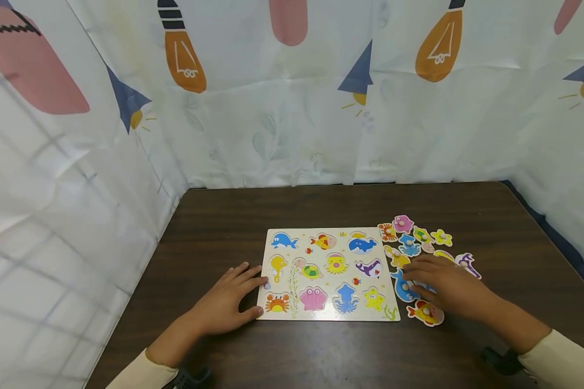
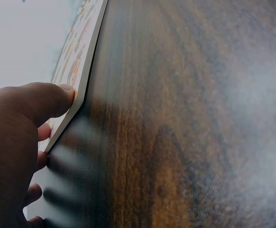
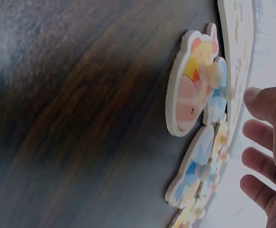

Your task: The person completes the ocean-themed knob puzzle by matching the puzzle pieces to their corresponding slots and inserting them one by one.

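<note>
A white puzzle board point(image 1: 292, 281) printed with sea animals lies flat on the table. At its left edge my left hand point(image 1: 229, 300) spreads its fingers, the thumb touching the near left corner; the left wrist view shows this thumb point(image 2: 52, 100) on the board's edge. My right hand point(image 1: 450, 283) is over the loose wooden pieces right of the board, its fingers extended and holding nothing. Under and beside it are a blue piece point(image 1: 403, 286) and a red and yellow fish piece point(image 1: 425, 313). In the right wrist view the fish piece point(image 3: 190, 90) has a round wooden knob.
More knobbed pieces cluster at the board's right side, among them a pink one point(image 1: 403, 223), a yellow star point(image 1: 441, 237) and a purple one point(image 1: 467, 265). The dark wooden table point(image 1: 321, 351) ends at a patterned white curtain point(image 1: 282, 135) behind and beside it.
</note>
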Action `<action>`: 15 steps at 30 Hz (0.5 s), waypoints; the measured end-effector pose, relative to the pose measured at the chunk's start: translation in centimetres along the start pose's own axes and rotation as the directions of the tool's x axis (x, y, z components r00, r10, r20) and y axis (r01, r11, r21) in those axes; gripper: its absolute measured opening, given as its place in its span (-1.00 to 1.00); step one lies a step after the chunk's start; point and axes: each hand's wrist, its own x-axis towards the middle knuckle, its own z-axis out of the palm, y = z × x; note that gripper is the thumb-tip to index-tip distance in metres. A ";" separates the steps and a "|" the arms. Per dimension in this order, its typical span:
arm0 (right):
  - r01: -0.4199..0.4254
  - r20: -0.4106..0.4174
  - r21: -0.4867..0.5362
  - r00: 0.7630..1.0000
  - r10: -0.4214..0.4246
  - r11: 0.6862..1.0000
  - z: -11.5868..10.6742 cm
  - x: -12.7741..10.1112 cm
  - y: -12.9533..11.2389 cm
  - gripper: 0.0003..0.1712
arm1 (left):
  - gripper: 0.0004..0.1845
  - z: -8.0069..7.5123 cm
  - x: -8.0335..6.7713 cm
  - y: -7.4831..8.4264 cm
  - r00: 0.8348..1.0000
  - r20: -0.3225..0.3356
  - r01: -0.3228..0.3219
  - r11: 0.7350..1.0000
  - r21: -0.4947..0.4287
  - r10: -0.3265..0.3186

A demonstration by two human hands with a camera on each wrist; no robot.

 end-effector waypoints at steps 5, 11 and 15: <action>0.097 -0.014 0.007 0.995 -0.097 0.995 0.7 0.2 0.2 -0.61 | -0.28 0.0 0.0 0.1 1.000 0.006 0.009 1.000 -0.002 -0.009; 0.101 0.016 0.019 0.995 -0.101 0.995 1.1 0.3 0.2 -0.60 | -0.28 0.0 0.0 0.2 1.000 0.001 0.006 1.000 0.006 -0.006; 0.101 -0.001 0.031 0.995 -0.101 0.994 1.3 0.5 0.2 -0.59 | -0.28 -0.2 0.0 0.3 1.000 -0.002 0.007 1.000 0.007 -0.007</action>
